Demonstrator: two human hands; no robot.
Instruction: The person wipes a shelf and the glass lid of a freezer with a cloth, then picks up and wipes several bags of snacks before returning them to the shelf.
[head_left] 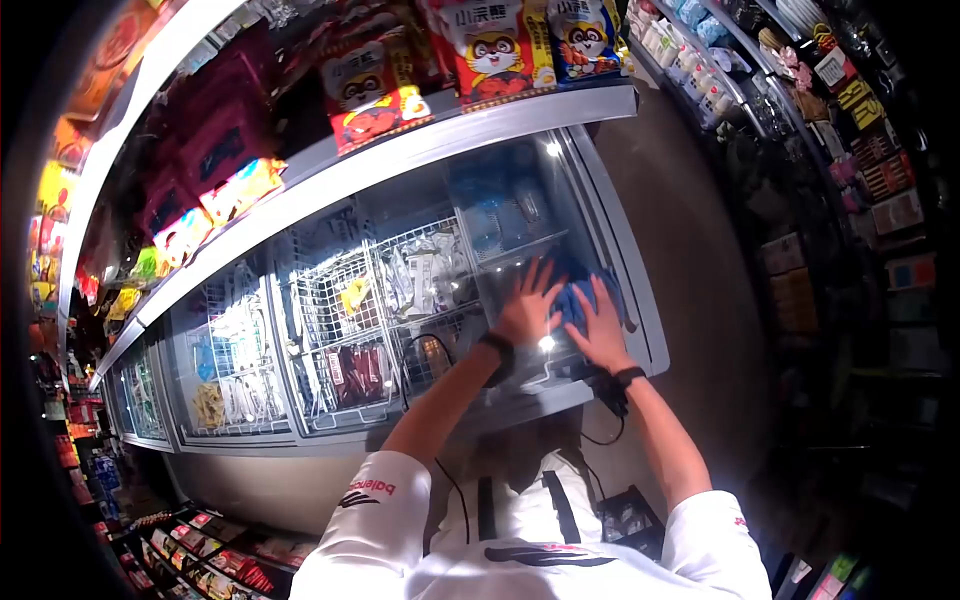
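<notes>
Over the right end of a chest freezer [650,345], both my hands lie on its glass top. A crumpled blue cloth [572,298] is spread under my right hand [600,330], whose fingers are stretched out flat over it. To its left, my left hand [527,308] has its fingers apart, palm toward the glass, next to the cloth's edge. Nothing shows in its grasp. Each wrist wears a dark band. Beneath the glass are wire baskets [325,305] with white-wrapped packs [425,275] and dark red packs [358,372].
Above the freezer's far edge runs a shelf [480,120] with snack bags [495,50]. Racks of small goods [860,150] stand along the right, beyond a strip of brown floor [690,220]. A thin black cable [460,490] hangs beside my body. Low shelves [215,555] are at lower left.
</notes>
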